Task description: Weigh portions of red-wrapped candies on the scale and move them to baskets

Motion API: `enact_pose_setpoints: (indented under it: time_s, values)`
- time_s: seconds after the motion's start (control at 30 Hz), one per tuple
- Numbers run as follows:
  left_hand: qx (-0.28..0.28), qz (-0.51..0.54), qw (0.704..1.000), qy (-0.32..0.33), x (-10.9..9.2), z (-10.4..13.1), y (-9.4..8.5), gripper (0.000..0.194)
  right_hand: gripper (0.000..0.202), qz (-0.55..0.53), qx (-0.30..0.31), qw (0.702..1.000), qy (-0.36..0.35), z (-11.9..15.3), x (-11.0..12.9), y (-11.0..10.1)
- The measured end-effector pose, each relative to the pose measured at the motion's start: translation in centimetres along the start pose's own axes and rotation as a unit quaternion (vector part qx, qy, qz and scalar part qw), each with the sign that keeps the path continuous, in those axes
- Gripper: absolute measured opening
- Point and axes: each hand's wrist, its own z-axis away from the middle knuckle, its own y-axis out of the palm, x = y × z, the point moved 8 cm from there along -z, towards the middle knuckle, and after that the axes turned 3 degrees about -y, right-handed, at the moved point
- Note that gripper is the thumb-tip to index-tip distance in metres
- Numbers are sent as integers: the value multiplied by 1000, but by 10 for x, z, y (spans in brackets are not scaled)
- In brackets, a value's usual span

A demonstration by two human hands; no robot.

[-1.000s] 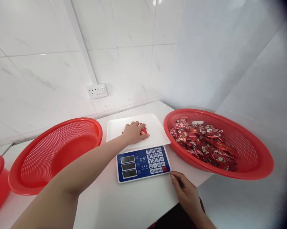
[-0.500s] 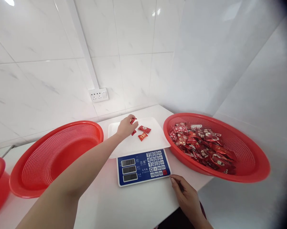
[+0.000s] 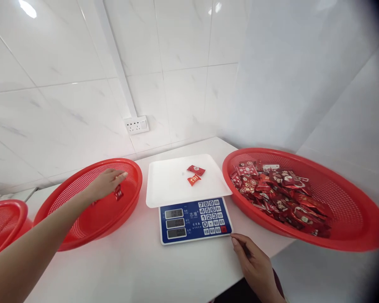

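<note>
My left hand (image 3: 109, 184) is over the left red basket (image 3: 135, 198), its fingers apart. Just under the fingers is a small red packet (image 3: 118, 192), and another red bit shows beneath the wrist. Two red packets, one darker (image 3: 196, 170) and one brighter (image 3: 194, 180), lie on the white tray (image 3: 164, 181) of the scale. My right hand (image 3: 254, 261) rests at the near right corner of the scale's blue keypad panel (image 3: 194, 221), thumb and forefinger pressed together with nothing visible between them.
On the right, a large red basket (image 3: 350, 235) holds many red packets (image 3: 277, 189). Part of another red basket (image 3: 6, 206) shows at the far left. Behind the white table (image 3: 139, 261) stands a tiled wall (image 3: 183, 101) with a socket (image 3: 137, 125).
My left hand has moved left from the tray to the left basket, and the packets it gripped are off the tray. My right hand stays by the scale's corner. The view has shifted slightly.
</note>
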Motion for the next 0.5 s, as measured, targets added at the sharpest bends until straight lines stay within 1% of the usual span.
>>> enact_pose_setpoints:
  time_s: [0.03,0.07,0.13,0.2,0.3,0.37,0.43,0.5]
  values:
    - [13,-5,1000,19,-4,-2,6,48,26,1,0,1000,2,0,-1,1]
    - [24,-7,999,43,-12,-5,13,49,26,0,1,1000,3,0,-2,1]
    - [45,-7,994,100,-41,-11,30,49,26,-1,0,1000,3,0,-1,1]
    - [65,-6,984,163,-82,-15,52,53,27,-3,-4,1000,1,-1,3,0]
    - [111,-7,956,272,-151,-13,95,59,27,-2,-7,1000,-1,-2,8,-2]
    - [134,-10,938,320,-188,-9,122,63,27,-1,-3,1000,-1,-3,11,-3]
    - [144,-14,927,347,-213,-7,140,61,26,0,-1,1000,-4,-4,13,-2]
    - [139,-20,926,351,-225,-9,150,49,27,-1,-2,1000,-10,-4,15,-2]
